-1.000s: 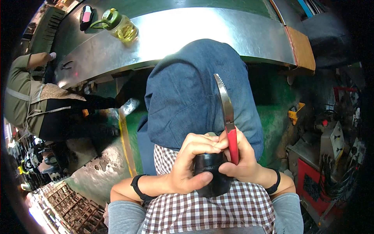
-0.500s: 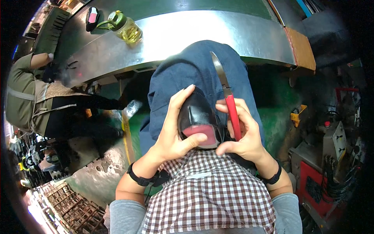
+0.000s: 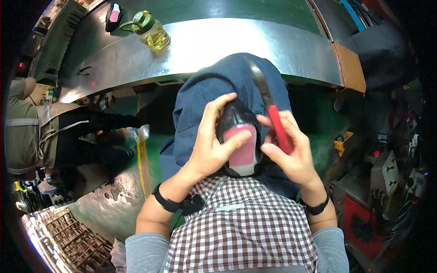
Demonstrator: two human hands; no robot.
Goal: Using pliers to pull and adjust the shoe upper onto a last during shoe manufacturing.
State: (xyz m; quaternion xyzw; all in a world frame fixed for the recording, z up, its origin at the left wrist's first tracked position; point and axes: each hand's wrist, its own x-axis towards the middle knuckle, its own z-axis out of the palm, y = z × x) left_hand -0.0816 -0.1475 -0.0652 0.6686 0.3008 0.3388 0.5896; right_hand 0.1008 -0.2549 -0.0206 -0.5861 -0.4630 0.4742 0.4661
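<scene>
Black shoe piece (image 3: pixel 242 154) sits over the blue-clad lap (image 3: pixel 198 111), pink face upward; the left hand (image 3: pixel 211 152) grips its left side, thumb across, apparently steadying it. The right hand (image 3: pixel 293 152) holds red-handled pliers (image 3: pixel 278 125) near its right edge, tip angled away, with open room rightward before the metal bench (image 3: pixel 296 50).

From here, 1 long, red-handled steel tool (image 3: pixel 274 119) appears blurred; the bare left hand (image 3: pixel 211 148) partly hides the black, pink-lined shoe (image 3: pixel 244 152).
</scene>
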